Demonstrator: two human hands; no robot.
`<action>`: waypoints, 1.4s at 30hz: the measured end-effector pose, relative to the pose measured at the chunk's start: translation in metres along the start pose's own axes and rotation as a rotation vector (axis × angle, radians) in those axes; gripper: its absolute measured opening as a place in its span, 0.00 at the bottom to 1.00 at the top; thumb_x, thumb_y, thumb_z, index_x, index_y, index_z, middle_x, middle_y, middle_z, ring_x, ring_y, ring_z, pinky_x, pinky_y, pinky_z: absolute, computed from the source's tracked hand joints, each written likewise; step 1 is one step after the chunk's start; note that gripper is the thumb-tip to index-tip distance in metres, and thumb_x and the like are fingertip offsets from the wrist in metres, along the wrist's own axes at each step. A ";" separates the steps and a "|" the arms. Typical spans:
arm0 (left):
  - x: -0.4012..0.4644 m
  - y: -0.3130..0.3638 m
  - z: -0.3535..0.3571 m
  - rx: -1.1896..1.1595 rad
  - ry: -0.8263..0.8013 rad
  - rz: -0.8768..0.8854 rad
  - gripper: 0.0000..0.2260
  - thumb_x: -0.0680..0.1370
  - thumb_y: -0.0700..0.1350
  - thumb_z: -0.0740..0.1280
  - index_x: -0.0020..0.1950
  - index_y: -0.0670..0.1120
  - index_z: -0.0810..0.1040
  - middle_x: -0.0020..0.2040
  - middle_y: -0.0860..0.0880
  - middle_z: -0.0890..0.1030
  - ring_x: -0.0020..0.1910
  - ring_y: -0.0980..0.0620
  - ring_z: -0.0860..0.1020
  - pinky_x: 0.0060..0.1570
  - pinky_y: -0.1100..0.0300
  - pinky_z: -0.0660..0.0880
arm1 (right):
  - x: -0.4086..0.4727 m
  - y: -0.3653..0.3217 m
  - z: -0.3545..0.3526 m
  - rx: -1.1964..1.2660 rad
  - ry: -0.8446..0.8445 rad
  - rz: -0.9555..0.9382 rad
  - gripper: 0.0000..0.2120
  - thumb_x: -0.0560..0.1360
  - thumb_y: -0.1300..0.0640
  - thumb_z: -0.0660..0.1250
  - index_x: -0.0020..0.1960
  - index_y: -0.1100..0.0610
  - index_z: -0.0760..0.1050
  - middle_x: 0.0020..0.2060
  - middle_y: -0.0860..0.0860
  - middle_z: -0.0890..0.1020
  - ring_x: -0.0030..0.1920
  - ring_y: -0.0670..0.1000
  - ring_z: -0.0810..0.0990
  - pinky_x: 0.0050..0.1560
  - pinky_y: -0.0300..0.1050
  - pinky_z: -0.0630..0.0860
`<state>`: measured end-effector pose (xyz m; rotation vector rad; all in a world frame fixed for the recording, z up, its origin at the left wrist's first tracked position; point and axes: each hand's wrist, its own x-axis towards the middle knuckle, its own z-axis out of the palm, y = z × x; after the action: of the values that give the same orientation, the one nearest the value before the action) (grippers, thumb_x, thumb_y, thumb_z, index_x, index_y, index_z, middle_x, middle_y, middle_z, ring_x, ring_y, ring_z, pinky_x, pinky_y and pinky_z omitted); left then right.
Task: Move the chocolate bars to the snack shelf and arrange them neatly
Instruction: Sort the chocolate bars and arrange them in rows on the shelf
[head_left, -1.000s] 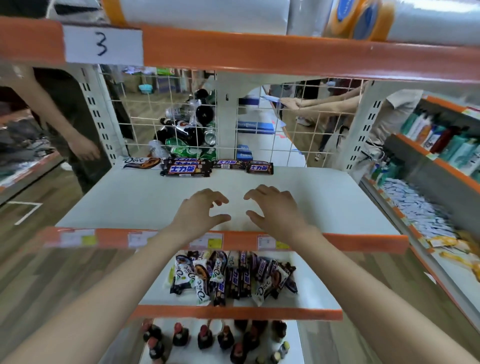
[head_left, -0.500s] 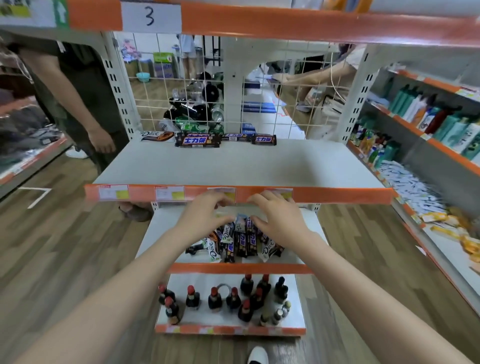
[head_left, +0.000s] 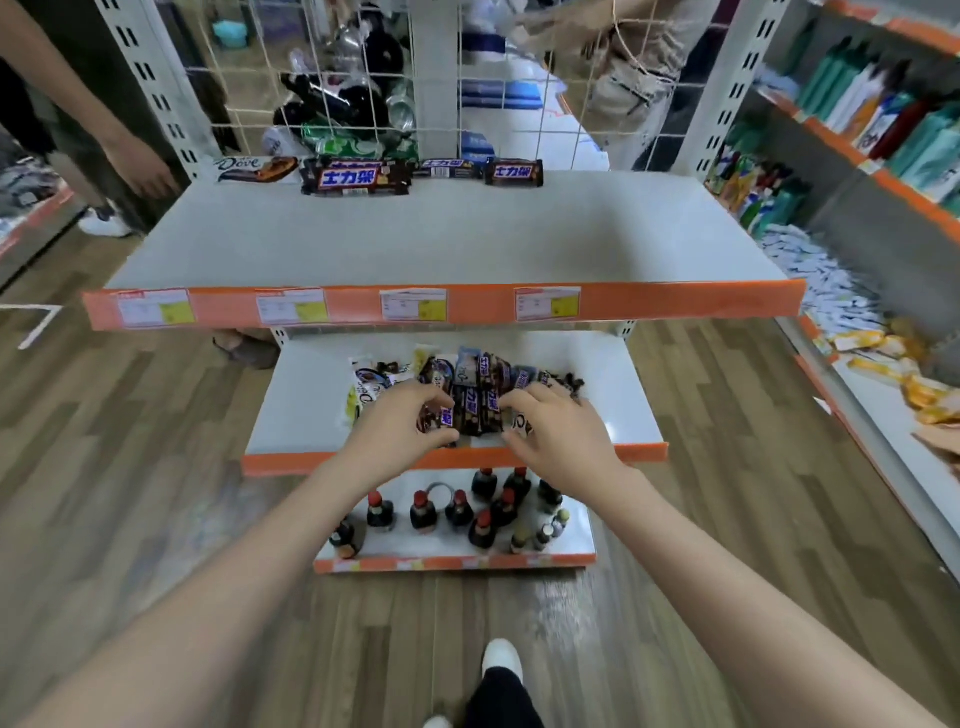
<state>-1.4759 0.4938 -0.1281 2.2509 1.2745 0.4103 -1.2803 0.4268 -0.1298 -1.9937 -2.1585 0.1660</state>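
A loose pile of chocolate bars (head_left: 467, 379) lies on the middle shelf (head_left: 291, 415). My left hand (head_left: 395, 431) curls over the pile's near left side, its fingers around a dark bar (head_left: 448, 418). My right hand (head_left: 558, 434) curls over the pile's near right side, fingertips on the wrappers; whether it holds one is hidden. On the upper shelf (head_left: 441, 234), along the back wire grid, lie a Dove bar (head_left: 254, 169), a stack of Snickers bars (head_left: 356, 178), a thin bar (head_left: 447, 167) and another Snickers bar (head_left: 514, 172).
Several dark bottles with red caps (head_left: 457, 512) stand on the bottom shelf. A person's arm and hand (head_left: 140, 171) hang at the rack's left. Another rack with bottles and packets (head_left: 857, 130) stands to the right. My foot (head_left: 501, 660) is on the wooden floor.
Both my hands came down from over the upper shelf to the pile on the middle shelf. The view tilted down with them.
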 end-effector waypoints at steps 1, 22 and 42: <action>0.002 -0.003 0.004 0.004 -0.011 -0.007 0.15 0.73 0.51 0.71 0.58 0.50 0.77 0.56 0.51 0.78 0.54 0.54 0.75 0.56 0.53 0.73 | 0.002 0.002 0.004 0.006 -0.009 0.002 0.16 0.76 0.51 0.63 0.63 0.49 0.70 0.56 0.48 0.76 0.58 0.53 0.73 0.53 0.52 0.71; 0.068 -0.085 0.072 0.066 -0.053 -0.129 0.13 0.73 0.52 0.70 0.55 0.50 0.77 0.54 0.51 0.78 0.46 0.54 0.73 0.47 0.56 0.73 | 0.073 0.045 0.095 0.070 -0.124 0.043 0.17 0.76 0.52 0.62 0.65 0.49 0.70 0.61 0.48 0.74 0.62 0.52 0.71 0.59 0.53 0.70; 0.141 -0.148 0.160 0.376 0.020 -0.122 0.22 0.76 0.55 0.64 0.67 0.49 0.67 0.64 0.49 0.69 0.64 0.48 0.67 0.60 0.52 0.66 | 0.133 0.093 0.210 0.034 -0.062 -0.009 0.14 0.75 0.52 0.63 0.61 0.49 0.71 0.55 0.46 0.75 0.58 0.50 0.72 0.52 0.45 0.63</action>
<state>-1.4290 0.6317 -0.3426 2.4564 1.6001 0.1577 -1.2455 0.5780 -0.3457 -1.9849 -2.1867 0.2643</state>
